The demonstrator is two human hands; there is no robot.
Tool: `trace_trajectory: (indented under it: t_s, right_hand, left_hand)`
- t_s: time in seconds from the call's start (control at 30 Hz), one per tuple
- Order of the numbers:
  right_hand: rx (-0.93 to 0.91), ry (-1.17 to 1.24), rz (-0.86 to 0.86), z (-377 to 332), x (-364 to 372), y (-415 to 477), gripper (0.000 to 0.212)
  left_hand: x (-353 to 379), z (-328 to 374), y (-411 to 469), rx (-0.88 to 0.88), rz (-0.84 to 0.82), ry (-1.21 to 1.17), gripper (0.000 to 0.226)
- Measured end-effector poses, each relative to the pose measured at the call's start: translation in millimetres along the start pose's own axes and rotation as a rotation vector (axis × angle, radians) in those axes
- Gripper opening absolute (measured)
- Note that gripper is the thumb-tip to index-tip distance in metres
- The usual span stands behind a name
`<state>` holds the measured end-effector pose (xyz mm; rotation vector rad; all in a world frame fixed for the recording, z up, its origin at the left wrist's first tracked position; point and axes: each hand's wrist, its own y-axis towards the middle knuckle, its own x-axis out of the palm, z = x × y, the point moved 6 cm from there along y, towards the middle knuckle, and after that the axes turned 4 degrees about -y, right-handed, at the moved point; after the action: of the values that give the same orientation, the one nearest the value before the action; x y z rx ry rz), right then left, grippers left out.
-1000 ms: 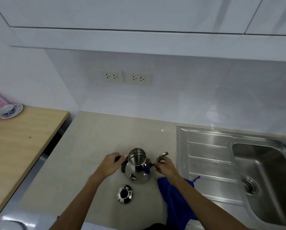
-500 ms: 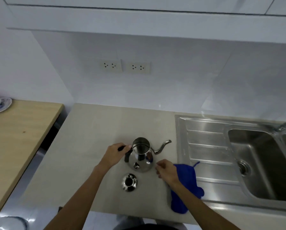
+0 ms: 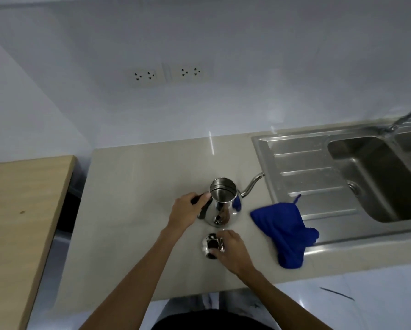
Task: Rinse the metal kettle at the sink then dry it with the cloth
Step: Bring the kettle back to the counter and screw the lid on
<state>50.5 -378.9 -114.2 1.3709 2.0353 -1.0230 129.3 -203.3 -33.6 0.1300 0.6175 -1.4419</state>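
My left grip [image 3: 187,210] clasps the handle of the open kettle [image 3: 221,203] standing on the tabletop [image 3: 133,186]; my right grip [image 3: 232,248] grasps its lid [image 3: 210,242] just nearer me, blue cloth [image 3: 283,225] beside the sink [image 3: 302,167].

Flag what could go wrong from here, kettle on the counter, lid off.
1. The blue cloth hangs over the counter edge and could slide off.
2. The kettle is open with its gooseneck spout toward the sink; the spout could knock the rim.
3. The right hand has only a fingertip grip on the shiny lid; it may slip.
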Motion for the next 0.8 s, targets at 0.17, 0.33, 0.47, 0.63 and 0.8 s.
trace_trajectory:
  t_s: [0.17,0.33,0.47,0.63,0.8]
  right_hand:
    - [0.038,-0.035,0.112,2,15,-2,0.054]
    - [0.030,-0.028,0.189,0,23,0,0.039]
    - [-0.017,-0.008,0.218,0,26,-2,0.030]
    - [-0.051,-0.042,0.204,4,27,-2,0.039]
    - [0.010,0.002,0.187,9,21,-1,0.047]
  left_hand:
    - [0,0,0,-0.008,-0.013,0.029,0.052]
    - [-1,2,1,0.000,-0.026,0.042,0.053]
    - [0,1,2,0.012,-0.032,0.053,0.054]
    - [0,0,2,0.014,-0.032,0.046,0.053]
    - [0,1,1,0.005,-0.040,0.044,0.051]
